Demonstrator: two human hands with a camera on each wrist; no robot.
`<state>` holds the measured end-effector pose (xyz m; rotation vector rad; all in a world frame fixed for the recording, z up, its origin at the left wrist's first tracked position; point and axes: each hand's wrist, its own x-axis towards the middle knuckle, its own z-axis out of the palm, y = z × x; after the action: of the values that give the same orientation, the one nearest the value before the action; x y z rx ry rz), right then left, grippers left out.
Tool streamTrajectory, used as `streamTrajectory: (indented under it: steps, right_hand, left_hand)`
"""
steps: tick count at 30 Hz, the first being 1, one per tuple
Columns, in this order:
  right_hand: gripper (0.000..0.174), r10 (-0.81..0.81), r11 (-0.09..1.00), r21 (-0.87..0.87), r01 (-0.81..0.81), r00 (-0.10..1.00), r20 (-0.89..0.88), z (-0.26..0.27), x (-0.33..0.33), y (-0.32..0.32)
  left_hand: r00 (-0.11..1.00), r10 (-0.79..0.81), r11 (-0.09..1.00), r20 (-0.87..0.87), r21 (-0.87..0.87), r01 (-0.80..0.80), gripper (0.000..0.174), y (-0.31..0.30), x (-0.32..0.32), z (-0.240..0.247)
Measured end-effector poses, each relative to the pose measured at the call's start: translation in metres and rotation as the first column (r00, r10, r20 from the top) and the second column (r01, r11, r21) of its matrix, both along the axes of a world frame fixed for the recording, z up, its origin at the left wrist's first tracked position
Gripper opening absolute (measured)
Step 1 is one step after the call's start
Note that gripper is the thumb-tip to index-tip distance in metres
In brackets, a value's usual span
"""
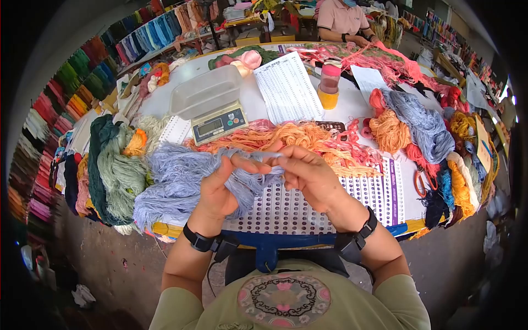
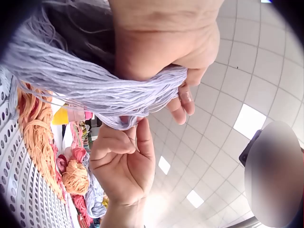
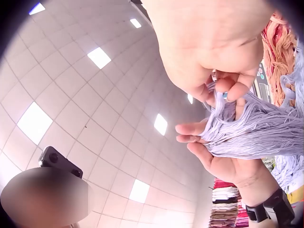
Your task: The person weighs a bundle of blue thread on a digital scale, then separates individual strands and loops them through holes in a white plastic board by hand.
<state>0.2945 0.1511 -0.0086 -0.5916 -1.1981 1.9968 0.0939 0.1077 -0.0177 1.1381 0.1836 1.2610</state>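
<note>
A skein of pale lavender-blue yarn [image 1: 245,190] hangs from my left hand [image 1: 217,192], its strands passing between thumb and fingers. In the left wrist view the skein [image 2: 118,95] runs across the hand to a looped end. My right hand [image 1: 318,184] pinches strands at that end, fingertips close to those of the left. In the right wrist view the thumb and fingers of the right hand [image 3: 223,52] are bent onto the gathered yarn [image 3: 256,130]. A larger heap of the same yarn [image 1: 170,181] lies at the left on the table.
Beyond the hands stand a digital scale [image 1: 220,122] with a clear plastic bin [image 1: 206,91], a printed sheet [image 1: 289,85] and a thread cone [image 1: 330,77]. Orange yarn [image 1: 308,137] crosses the table over a perforated white sheet [image 1: 291,212]. Orange-handled scissors [image 1: 422,184] lie at the right. Another person [image 1: 344,22] sits opposite.
</note>
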Motion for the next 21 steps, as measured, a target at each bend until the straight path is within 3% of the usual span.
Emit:
streamTrajectory:
  steps: [2, 5, 7, 8, 9, 10, 11, 12, 13, 14, 15, 16, 17, 19, 20, 21]
  right_hand:
    - [0.015, -0.056, 0.998, -0.016, 0.055, 0.994, -0.093, 0.0, 0.002, 0.001]
    - [0.009, 0.065, 0.994, -0.075, -0.074, 0.991, -0.116, -0.006, 0.01, 0.002]
    - [0.009, 0.0, 0.983, 0.183, -0.018, 0.995, 0.1, -0.01, 0.014, -0.002]
    - [0.011, -0.193, 0.903, 0.414, 0.117, 0.97, 0.148, -0.016, 0.022, 0.007]
    - [0.012, -0.432, 0.807, 0.489, 0.332, 0.896, 0.104, -0.014, 0.03, 0.015]
    - [0.013, -0.639, 0.653, 0.555, 0.514, 0.768, 0.041, -0.01, 0.037, 0.024]
    - [0.018, -0.689, 0.619, 0.407, 0.672, 0.713, -0.13, -0.005, 0.045, 0.035]
    - [0.019, -0.594, 0.77, 0.072, 0.634, 0.753, -0.282, 0.002, 0.065, 0.037]
    - [0.014, -0.489, 0.865, -0.089, 0.494, 0.792, -0.366, -0.009, 0.095, 0.045]
    - [0.011, -0.38, 0.921, -0.104, 0.376, 0.808, -0.451, -0.023, 0.126, 0.051]
    - [0.01, -0.376, 0.921, -0.08, 0.38, 0.819, -0.434, -0.026, 0.152, 0.051]
    - [0.007, -0.494, 0.866, -0.131, 0.483, 0.783, -0.379, -0.024, 0.179, 0.051]
    - [0.007, -0.634, 0.773, -0.201, 0.601, 0.727, -0.264, -0.019, 0.214, 0.055]
    - [0.013, -0.801, 0.581, 0.125, 0.804, 0.592, -0.082, -0.021, 0.303, 0.07]
    - [0.015, -0.923, 0.356, 0.203, 0.912, 0.377, -0.076, -0.018, 0.344, 0.075]
    - [0.016, -0.986, 0.108, 0.281, 0.954, 0.139, -0.091, -0.015, 0.368, 0.078]
  left_hand:
    - [0.999, -0.005, 1.0, 0.041, -0.029, 0.006, 0.052, 0.002, -0.005, -0.008]
    - [0.996, 0.028, 0.998, 0.084, -0.06, -0.023, 0.049, 0.005, -0.008, -0.009]
    - [0.994, 0.055, 0.996, 0.094, -0.075, -0.048, 0.048, 0.003, -0.005, 0.001]
    - [0.991, -0.073, 0.981, 0.116, -0.171, 0.092, 0.048, -0.004, -0.004, 0.012]
    - [0.969, -0.195, 0.938, 0.153, -0.261, 0.23, 0.054, -0.007, -0.005, 0.016]
    - [0.968, -0.233, 0.933, 0.094, -0.261, 0.249, 0.068, -0.006, -0.021, 0.008]
    - [0.981, -0.167, 0.948, 0.1, -0.257, 0.187, 0.065, -0.008, -0.035, 0.002]
    - [0.99, -0.101, 0.959, 0.103, -0.253, 0.124, 0.062, -0.01, -0.051, -0.003]
    - [0.982, 0.06, 0.947, 0.179, -0.321, 0.001, 0.057, -0.014, -0.064, -0.002]
    - [0.945, 0.224, 0.91, 0.24, -0.399, -0.114, 0.053, -0.018, -0.079, 0.0]
    - [0.891, 0.401, 0.841, 0.212, -0.47, -0.267, 0.048, -0.02, -0.1, 0.003]
    - [0.808, 0.565, 0.742, 0.168, -0.532, -0.408, 0.044, -0.021, -0.13, 0.004]
    - [0.768, 0.623, 0.706, 0.147, -0.529, -0.471, 0.04, -0.024, -0.186, -0.016]
    - [0.649, 0.746, 0.611, 0.152, -0.546, -0.574, 0.034, -0.04, -0.288, -0.037]
    - [0.566, 0.805, 0.552, 0.175, -0.569, -0.609, 0.031, -0.047, -0.31, -0.039]
    - [0.572, 0.802, 0.554, 0.17, -0.57, -0.607, 0.031, -0.044, -0.294, -0.027]
